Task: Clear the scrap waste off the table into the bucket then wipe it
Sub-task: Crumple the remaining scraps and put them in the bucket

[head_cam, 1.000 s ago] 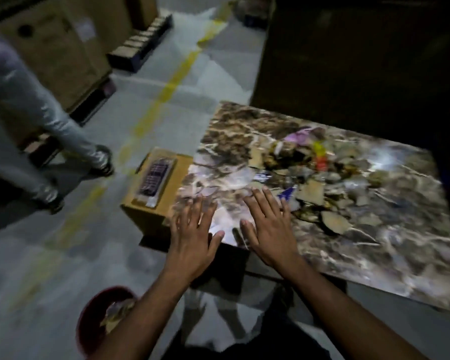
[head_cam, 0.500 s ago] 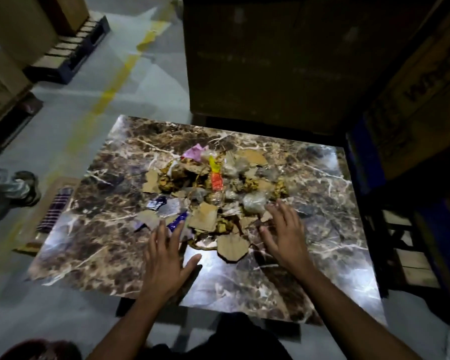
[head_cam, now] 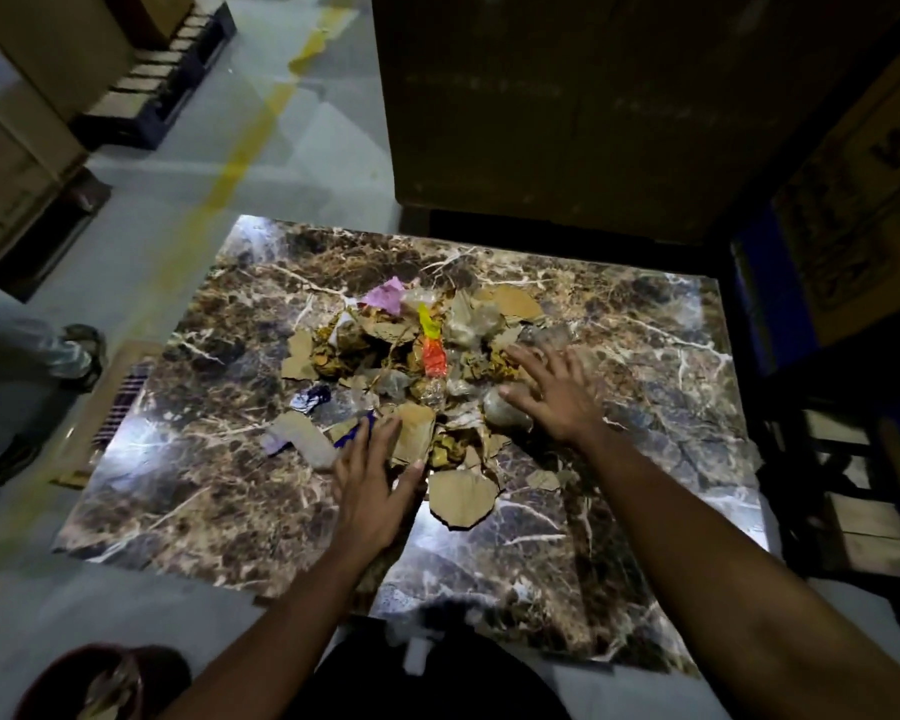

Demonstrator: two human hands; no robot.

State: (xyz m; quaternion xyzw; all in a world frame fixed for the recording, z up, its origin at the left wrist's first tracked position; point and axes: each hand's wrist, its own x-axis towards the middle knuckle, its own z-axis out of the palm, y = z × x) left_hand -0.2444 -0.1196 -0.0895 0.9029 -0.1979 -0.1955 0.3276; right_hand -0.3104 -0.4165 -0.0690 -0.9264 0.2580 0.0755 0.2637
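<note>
A heap of scrap waste (head_cam: 417,366) lies in the middle of the brown marble table (head_cam: 188,491): torn cardboard pieces, crumpled clear plastic, a pink paper, an orange and yellow wrapper. My left hand (head_cam: 372,483) lies flat with fingers spread at the heap's near edge, touching a cardboard piece. My right hand (head_cam: 554,392) is spread over the heap's right side, on crumpled plastic. Neither hand holds anything. A dark red bucket (head_cam: 68,683) with some scrap inside stands on the floor at the bottom left.
Large cardboard boxes (head_cam: 567,106) rise behind the table, and more boxes (head_cam: 853,174) stand at the right. Another person's leg and shoe (head_cam: 68,350) are at the left beside a low box (head_cam: 115,407). Pallets (head_cam: 157,85) sit at the far left.
The view has swung from the table's left corner to its middle. Both hands have moved forward onto the heap, the right one further up its right side.
</note>
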